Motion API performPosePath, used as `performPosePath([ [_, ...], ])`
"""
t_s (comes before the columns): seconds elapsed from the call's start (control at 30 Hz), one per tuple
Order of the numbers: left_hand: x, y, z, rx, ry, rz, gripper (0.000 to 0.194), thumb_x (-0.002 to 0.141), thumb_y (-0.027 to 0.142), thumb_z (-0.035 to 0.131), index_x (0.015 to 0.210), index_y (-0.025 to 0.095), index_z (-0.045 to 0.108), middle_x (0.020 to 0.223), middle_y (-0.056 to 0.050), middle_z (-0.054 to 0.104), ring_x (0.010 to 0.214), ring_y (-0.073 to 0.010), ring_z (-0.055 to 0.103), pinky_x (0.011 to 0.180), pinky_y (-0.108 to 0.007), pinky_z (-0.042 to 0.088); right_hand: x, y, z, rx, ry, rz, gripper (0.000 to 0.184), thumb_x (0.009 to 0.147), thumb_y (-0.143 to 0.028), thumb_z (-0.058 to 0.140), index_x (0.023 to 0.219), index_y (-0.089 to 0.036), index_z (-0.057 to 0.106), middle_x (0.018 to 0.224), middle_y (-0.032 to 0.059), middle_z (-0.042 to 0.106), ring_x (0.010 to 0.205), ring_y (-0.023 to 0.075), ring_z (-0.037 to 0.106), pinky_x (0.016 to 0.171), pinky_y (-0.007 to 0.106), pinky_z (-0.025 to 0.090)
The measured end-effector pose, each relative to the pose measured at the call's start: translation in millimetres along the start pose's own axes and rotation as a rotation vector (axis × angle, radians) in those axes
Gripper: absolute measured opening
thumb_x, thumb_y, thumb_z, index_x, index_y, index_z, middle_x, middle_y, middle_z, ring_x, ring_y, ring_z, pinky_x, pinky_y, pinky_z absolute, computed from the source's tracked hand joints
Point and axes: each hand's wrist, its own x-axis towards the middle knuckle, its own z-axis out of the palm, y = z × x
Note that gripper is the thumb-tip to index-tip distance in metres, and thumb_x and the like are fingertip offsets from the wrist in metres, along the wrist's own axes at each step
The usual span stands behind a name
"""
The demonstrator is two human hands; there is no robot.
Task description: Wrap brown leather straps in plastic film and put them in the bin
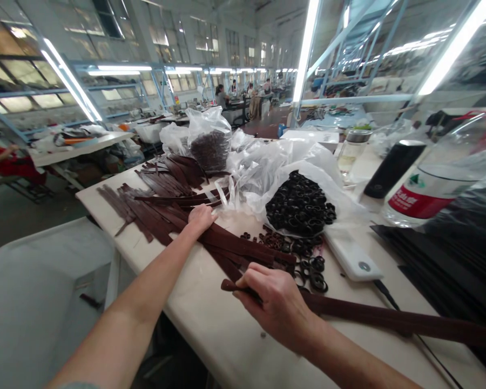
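Note:
My right hand (273, 297) is closed around a long dark brown strap (389, 313). Its rounded end pokes out past my thumb, and its length runs off to the right edge. Farther forward, my left hand (202, 219) reaches onto a pile of flat brown strips (146, 210), fingers curled over them; their tips are partly hidden. More brown strips (243, 246) stretch from under that hand toward my right. Small black rings (318, 273) and brown loops (271, 237) lie beyond my right hand.
An opened plastic bag of black loops (299, 205) sits mid-table, near another bag of brown pieces (210, 148). A white device (354, 256) with a cord, a black flask (395, 167), a glass jar (352, 154), a large bottle (425, 189) and black strips (441, 275) stand right. A white bin (36, 281) is left.

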Motion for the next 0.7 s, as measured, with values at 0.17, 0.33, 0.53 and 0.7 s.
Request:
performPosePath([
  [0.17,10.4,8.2,9.7,-0.187,-0.039,-0.073,0.005,0.062,0.012,0.072,0.062,0.015,0.068,0.084,-0.011,0.072,0.105,-0.0302,0.062,0.090,-0.035,0.045,2.0,7.8,-8.2,-0.019,0.036,0.049,0.012,0.088,-0.019,0.059,0.075,-0.019,0.058,0.071,-0.0004,0.058,0.061,0.0115,0.056,0.057,0.022,0.038],
  [0.33,-11.5,24.1,-0.9,-0.597,-0.163,-0.145,0.017,0.075,0.028,0.072,0.077,0.012,0.066,0.070,-0.005,0.068,0.058,-0.0110,0.061,0.061,-0.023,0.050,6.3,16.8,-11.3,-0.016,0.121,0.097,0.012,0.088,-0.023,0.062,0.076,-0.019,0.059,0.074,0.0002,0.062,0.064,0.0128,0.059,0.061,0.023,0.041],
  [0.53,-103.6,38.2,-7.0,-1.024,-0.308,-0.247,0.011,0.088,0.022,0.058,0.085,0.013,0.065,0.073,-0.003,0.069,0.054,-0.0059,0.063,0.058,-0.017,0.054,10.8,21.9,-19.9,-0.019,0.197,0.161,0.009,0.084,-0.019,0.066,0.077,-0.019,0.060,0.076,0.0007,0.063,0.067,0.0136,0.060,0.063,0.024,0.042],
  [0.7,-188.8,39.0,7.7,-1.560,-0.427,-0.536,0.006,0.084,0.009,0.063,0.088,0.013,0.065,0.080,-0.004,0.074,0.059,-0.0102,0.069,0.053,-0.017,0.056,14.2,20.4,-33.5,-0.068,0.232,0.151,0.009,0.082,-0.017,0.066,0.075,-0.018,0.061,0.074,0.0006,0.063,0.068,0.0142,0.060,0.064,0.024,0.042],
])
